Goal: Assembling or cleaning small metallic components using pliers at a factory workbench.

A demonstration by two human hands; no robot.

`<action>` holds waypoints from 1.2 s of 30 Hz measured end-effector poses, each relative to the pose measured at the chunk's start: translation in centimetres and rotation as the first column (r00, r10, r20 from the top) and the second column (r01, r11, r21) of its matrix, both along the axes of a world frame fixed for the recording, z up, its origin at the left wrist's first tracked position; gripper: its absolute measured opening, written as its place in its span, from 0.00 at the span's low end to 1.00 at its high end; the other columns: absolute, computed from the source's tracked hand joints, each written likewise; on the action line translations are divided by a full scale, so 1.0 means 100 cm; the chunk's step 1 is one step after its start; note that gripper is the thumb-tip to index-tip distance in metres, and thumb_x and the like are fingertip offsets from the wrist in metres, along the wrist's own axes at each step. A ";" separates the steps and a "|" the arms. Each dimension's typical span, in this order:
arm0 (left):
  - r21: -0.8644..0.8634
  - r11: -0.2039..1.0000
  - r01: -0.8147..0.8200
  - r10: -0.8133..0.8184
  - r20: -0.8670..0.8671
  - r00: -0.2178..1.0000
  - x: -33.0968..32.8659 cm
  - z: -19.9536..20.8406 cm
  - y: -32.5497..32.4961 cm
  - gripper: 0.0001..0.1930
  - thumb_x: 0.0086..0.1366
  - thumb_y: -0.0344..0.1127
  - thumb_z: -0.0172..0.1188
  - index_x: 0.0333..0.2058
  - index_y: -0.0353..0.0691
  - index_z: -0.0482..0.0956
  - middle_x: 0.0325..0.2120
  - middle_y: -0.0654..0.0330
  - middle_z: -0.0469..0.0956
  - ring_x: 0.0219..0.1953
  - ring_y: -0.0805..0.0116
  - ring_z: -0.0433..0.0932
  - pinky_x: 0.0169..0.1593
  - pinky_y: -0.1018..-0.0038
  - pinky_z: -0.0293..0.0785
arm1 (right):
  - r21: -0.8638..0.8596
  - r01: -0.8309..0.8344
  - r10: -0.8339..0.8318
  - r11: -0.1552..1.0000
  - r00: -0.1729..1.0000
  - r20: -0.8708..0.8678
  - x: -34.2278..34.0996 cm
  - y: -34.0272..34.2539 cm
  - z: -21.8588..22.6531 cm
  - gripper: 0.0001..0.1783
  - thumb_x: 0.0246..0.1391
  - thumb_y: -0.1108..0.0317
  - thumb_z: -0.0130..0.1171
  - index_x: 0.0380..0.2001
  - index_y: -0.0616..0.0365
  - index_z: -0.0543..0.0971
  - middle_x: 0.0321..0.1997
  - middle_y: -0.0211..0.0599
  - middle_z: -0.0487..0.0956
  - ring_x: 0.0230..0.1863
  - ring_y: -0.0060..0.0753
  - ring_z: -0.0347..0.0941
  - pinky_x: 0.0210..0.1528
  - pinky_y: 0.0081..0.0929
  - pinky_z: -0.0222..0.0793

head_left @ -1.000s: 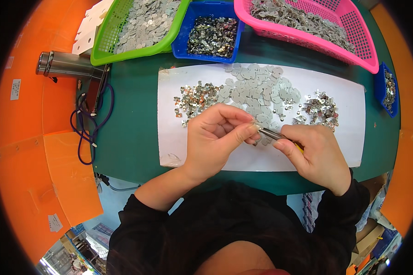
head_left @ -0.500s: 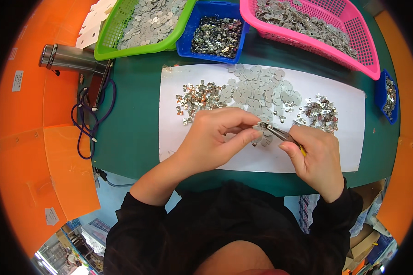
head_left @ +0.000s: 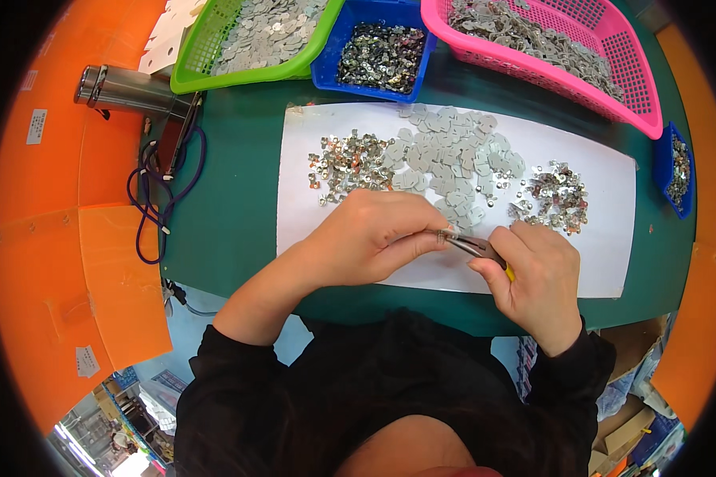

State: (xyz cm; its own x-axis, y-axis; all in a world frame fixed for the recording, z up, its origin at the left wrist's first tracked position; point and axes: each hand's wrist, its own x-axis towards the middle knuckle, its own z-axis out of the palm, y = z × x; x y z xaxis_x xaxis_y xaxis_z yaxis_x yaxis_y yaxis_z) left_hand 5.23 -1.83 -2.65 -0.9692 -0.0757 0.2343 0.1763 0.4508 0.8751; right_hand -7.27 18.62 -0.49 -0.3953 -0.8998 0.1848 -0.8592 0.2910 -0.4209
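Two hands, head view, above the near half of the white board. Left hand pinches small metal part; right hand wraps pliers, long axis running leftward, slightly away, tips at part.

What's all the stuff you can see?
Left basket: 1, green, top left
Right basket: 1, pink, top right
Larger tub: 1, blue, between baskets
Smaller tub: 1, blue, far right
Table: 1, green, middle
Sheet: 1, white, on table
Flat pieces: many, grey, sheet's middle
Shiny heaps: 2, mostly silvery, sheet's sides
Flask: 1, silver, left
Cord: 1, purple, below flask
Panels: several, orange, both sides
Pliers: 1, silver and yellow, above sheet
Left hand: 1, bare, pinching metal piece
Right hand: 1, bare, on pliers
Sleeves: 2, black, arms
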 end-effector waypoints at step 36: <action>-0.363 0.924 0.122 -0.275 -0.408 0.870 0.012 -0.006 -0.017 0.05 0.55 0.25 0.66 0.31 0.33 0.81 0.28 0.53 0.82 0.26 0.61 0.83 0.27 0.73 0.80 | 0.109 -0.474 0.306 0.874 0.710 0.634 -0.012 -0.008 0.011 0.16 0.65 0.59 0.51 0.27 0.58 0.73 0.19 0.49 0.69 0.24 0.58 0.69 0.25 0.42 0.64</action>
State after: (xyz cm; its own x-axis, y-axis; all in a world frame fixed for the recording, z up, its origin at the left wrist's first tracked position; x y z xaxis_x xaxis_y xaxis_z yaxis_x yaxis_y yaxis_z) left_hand 6.41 -3.56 -3.27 -0.7410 0.2590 0.6196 0.6259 0.6005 0.4976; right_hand -8.52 17.81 0.58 0.0491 -0.9771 -0.2069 -0.5291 0.1503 -0.8351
